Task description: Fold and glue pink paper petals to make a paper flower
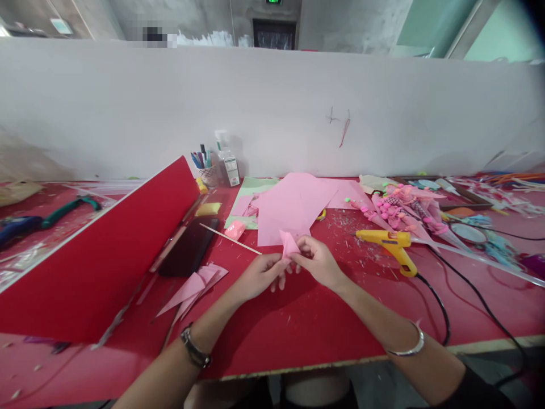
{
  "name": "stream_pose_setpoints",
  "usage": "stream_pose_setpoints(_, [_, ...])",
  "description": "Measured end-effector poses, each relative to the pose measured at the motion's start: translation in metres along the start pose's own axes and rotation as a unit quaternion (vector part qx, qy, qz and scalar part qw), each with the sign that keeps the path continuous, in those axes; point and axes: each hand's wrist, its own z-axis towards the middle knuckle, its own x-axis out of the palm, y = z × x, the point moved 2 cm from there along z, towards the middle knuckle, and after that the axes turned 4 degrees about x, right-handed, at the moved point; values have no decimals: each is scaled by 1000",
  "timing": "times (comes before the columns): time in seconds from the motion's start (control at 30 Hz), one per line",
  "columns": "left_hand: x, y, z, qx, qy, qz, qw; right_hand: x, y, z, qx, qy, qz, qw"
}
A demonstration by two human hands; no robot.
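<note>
A small folded piece of pink paper point(289, 245) is held up between both hands over the near middle of the red table. My left hand point(264, 274) pinches its lower left part. On the other side, my right hand point(315, 259) grips its right edge between thumb and fingers. Just beyond lie large flat sheets of pink paper point(285, 210). To the left of my left hand rests a bunch of folded pink paper cones point(198, 287). A thin wooden stick point(232, 238) points toward my left hand.
A yellow hot glue gun point(389, 244) lies right, its black cord running off the front edge. Pink cones with pompoms point(395, 207) are heaped behind it. A red board point(110, 244) stands at left beside a dark phone point(189, 250). A pen cup point(208, 175) and pump bottle point(229, 165) stand behind.
</note>
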Motion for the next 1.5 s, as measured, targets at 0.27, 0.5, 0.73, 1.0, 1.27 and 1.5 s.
stream_pose_setpoints(0.27, [0, 5, 2, -30, -7, 7, 1000, 0, -2, 1, 7, 1, -12, 1000])
stream_pose_setpoints(0.5, [-2, 8, 0, -36, 54, -21, 998, 1, -3, 0, 25, 55, -12, 998])
stream_pose_setpoints(0.73, [1, 6, 0, -11, 61, 22, 998, 3, -1, -2, 13, 77, -21, 997])
stream_pose_setpoints(1.0, [0, 4, 0, 2, 42, 90, 995, 4, -3, -4, 32, 73, -35, 996])
stream_pose_setpoints(1.27, [0, 6, 0, -6, 44, 98, 994, 0, -3, -3, 39, -10, -69, 997])
stream_pose_setpoints(1.5, [0, 1, 0, -23, 33, 110, 993, -7, 4, -2, -14, -90, -132, 987])
